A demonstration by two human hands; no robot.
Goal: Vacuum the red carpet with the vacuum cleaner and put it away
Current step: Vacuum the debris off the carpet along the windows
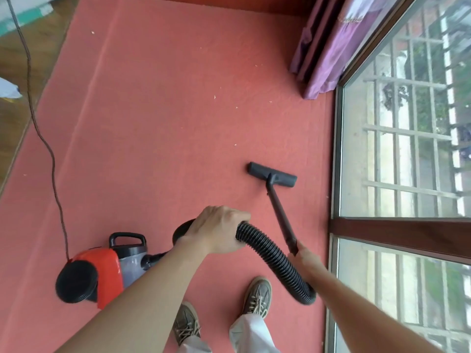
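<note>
The red carpet (158, 118) covers most of the floor and carries several small pale crumbs. A red and grey vacuum cleaner (102, 266) lies on it at lower left. Its ribbed black hose (275, 258) loops from the body to a straight black wand (280, 215). The wand ends in a flat floor nozzle (272, 174) resting on the carpet near the window. My left hand (219, 230) grips the hose from above. My right hand (305, 261) holds the wand's lower end.
A black power cord (43, 138) runs from the vacuum up the left side over wooden floor (15, 123). A glass window wall (397, 149) bounds the right. Purple curtains (328, 44) hang at the far right corner. My two shoes (257, 296) stand on the carpet.
</note>
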